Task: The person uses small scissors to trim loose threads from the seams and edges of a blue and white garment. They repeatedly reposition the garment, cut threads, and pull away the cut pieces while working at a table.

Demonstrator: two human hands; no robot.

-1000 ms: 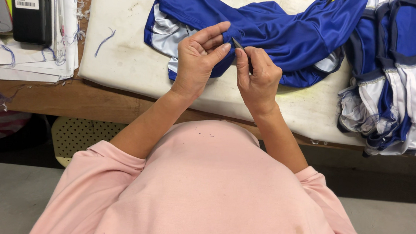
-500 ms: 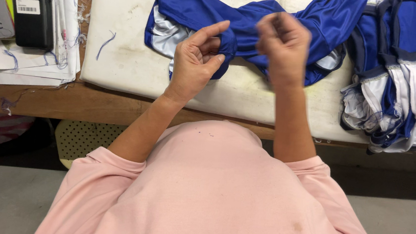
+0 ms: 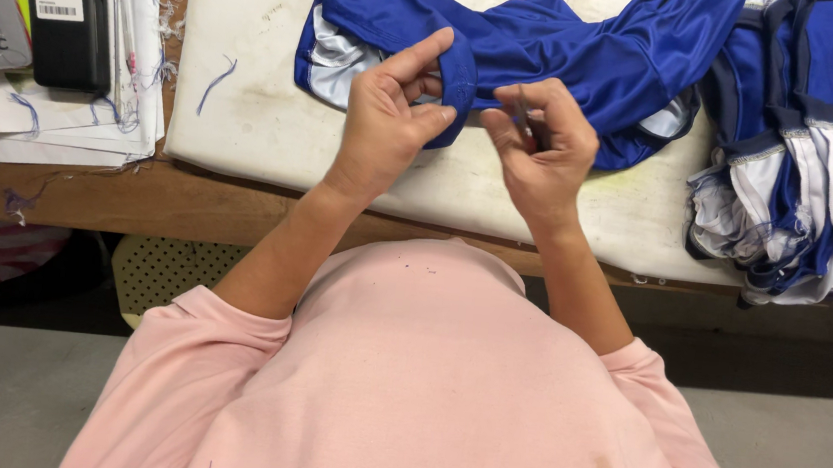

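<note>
Blue satin-like garment (image 3: 554, 45) spread across white padded board (image 3: 266, 120), hemmed edge pulled toward near side of board. Left hand (image 3: 386, 121) closed on that hem: thumb raised over the folded blue edge, fingers curled under it, cloth pinched between. Hem therefore directly at left fingertips (image 3: 439, 116), rest of garment trailing away to far right. Right hand (image 3: 540, 144) just beside left, apart from it by a narrow gap; thumb and forefinger pressed together on a thin dark metal tool (image 3: 527, 113), tip pointing up toward the blue cloth. Tool too slim to tell its kind; contact of tip with cloth not determinable. Lower part of right hand over bare board, upper fingers in front of garment.

No true containers in view. Stack of further blue-and-white garments (image 3: 806, 148) heaped at right end of board, touching the spread piece. Loose blue thread (image 3: 217, 84) on board left of the hem. On brown wooden bench (image 3: 139, 195), left of board: sheaf of white papers (image 3: 64, 128) bearing a black phone (image 3: 66, 13), thread scraps along paper edge.
</note>
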